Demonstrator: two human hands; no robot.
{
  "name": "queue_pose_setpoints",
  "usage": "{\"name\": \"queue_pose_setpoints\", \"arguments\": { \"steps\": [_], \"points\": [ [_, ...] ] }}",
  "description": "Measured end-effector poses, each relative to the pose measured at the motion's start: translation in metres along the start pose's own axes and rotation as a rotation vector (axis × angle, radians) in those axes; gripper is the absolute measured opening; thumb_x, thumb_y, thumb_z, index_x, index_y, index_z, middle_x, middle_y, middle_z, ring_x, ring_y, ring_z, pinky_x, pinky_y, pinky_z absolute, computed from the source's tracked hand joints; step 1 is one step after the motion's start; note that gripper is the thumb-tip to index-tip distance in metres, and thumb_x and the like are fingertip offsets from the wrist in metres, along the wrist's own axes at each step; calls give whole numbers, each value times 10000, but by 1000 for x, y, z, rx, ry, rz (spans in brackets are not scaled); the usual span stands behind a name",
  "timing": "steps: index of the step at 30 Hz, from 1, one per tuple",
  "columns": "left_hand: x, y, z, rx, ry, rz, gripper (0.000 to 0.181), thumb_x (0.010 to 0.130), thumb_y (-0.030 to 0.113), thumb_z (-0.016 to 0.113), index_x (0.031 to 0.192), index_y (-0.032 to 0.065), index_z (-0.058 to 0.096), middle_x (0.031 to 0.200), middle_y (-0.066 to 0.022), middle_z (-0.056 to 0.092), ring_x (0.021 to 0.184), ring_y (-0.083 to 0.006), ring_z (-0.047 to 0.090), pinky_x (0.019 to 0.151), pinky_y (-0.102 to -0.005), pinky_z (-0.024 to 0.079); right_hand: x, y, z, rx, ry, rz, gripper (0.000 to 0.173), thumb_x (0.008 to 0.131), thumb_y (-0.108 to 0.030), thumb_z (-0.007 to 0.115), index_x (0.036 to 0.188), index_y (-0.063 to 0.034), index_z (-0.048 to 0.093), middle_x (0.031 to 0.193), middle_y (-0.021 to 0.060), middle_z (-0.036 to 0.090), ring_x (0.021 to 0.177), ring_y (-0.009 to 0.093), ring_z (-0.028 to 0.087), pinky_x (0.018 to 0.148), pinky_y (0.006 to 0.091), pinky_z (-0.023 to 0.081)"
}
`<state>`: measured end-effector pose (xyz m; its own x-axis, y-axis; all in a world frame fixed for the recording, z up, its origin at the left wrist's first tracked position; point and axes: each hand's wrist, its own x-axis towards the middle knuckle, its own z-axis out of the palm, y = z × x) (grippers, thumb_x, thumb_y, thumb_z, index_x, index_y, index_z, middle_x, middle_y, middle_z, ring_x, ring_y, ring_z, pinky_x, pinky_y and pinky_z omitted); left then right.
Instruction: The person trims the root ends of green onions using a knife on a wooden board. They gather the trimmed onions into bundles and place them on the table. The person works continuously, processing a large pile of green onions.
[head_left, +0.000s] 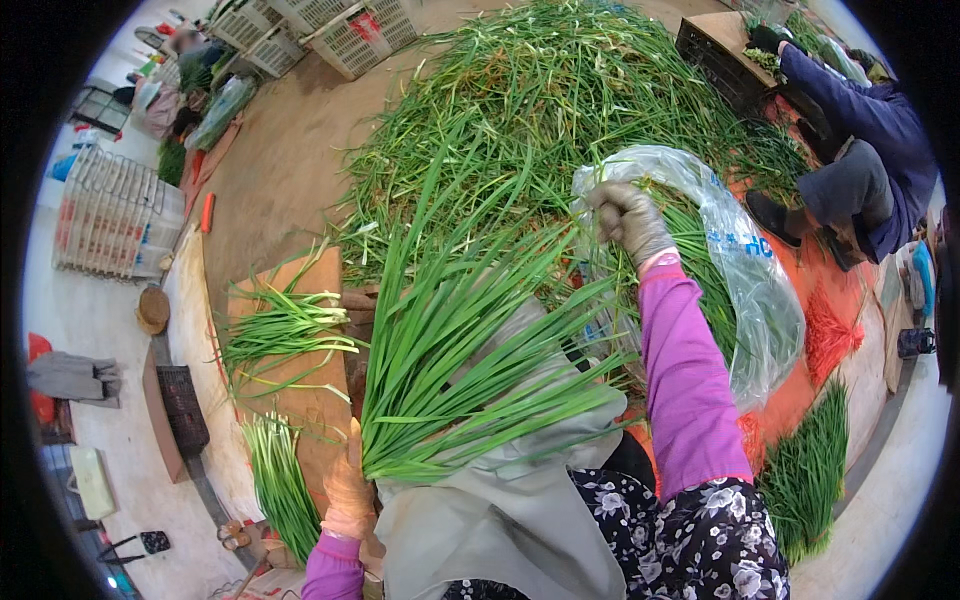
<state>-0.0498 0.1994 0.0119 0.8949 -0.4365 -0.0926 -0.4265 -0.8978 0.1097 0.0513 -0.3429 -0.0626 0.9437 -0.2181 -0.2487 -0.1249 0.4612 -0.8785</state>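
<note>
My left hand (349, 476), in a thin glove, holds the gathered end of a fanned bunch of long green leafy stalks (450, 360), probably garlic chives, over my grey apron (510, 517). My gloved right hand (626, 217) is raised with curled fingers near the leaf tips; a few thin leaves hang by its fingertips. Beside it, a clear plastic bag (757, 300) holds more green stalks. Left of the bunch, a cardboard-like board (311, 390) carries loose stalks with pale ends (292, 322). Below them lies a neater bundle (281, 472).
A large heap of loose leaves (555, 112) spreads ahead. A co-worker in dark clothes (877, 150) sits at the right by a dark crate (724, 67). Plastic crates (360, 37) stand at the back left. An orange-handled tool (208, 212) and a green bundle (806, 472) lie at the sides.
</note>
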Motion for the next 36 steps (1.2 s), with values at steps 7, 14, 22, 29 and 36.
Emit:
{"name": "queue_pose_setpoints", "arguments": {
  "steps": [7, 14, 22, 29, 36],
  "points": [
    [-2, 1, 5, -65, 60, 11, 749, 763, -10, 561, 1425, 149, 248, 829, -134, 614, 698, -325, 600, 565, -404, 466, 3, 20, 0, -1148, -58, -26, 785, 711, -144, 711, 1393, -219, 329, 941, 125, 641, 821, 240, 618, 755, 334, 489],
    [-1, 5, -1, 8, 13, -8, 782, 752, -18, 575, 1432, 141, 224, 782, -122, 609, 669, -311, 596, 538, -402, 453, -26, 21, 49, -1344, -233, 4, 835, 761, -184, 710, 1424, -287, 214, 1033, 117, 632, 861, 223, 621, 747, 320, 515],
    [-10, -7, 9, -44, 49, 22, 805, 741, -34, 568, 1439, 143, 208, 733, -130, 585, 630, -319, 579, 518, -412, 438, -27, 12, 17, -201, -481, -118, 256, 858, -257, 606, 950, -19, 616, 771, 72, 631, 647, 131, 605, 545, 254, 494],
    [-4, 3, 3, -16, 39, 13, 799, 747, -26, 560, 1441, 148, 204, 727, -135, 586, 614, -327, 574, 519, -420, 438, -30, -20, 17, -1080, 57, -669, 244, 812, -189, 604, 994, -28, 625, 903, 116, 637, 853, 250, 611, 794, 339, 490],
    [-3, 5, -1, 3, 29, -2, 803, 741, -23, 566, 1439, 158, 213, 741, -134, 587, 626, -325, 579, 517, -421, 439, -55, -67, 100, -1201, -66, -1099, 252, 736, -65, 621, 987, -68, 647, 1043, 128, 605, 991, 316, 568, 865, 395, 459]
  ]
}}
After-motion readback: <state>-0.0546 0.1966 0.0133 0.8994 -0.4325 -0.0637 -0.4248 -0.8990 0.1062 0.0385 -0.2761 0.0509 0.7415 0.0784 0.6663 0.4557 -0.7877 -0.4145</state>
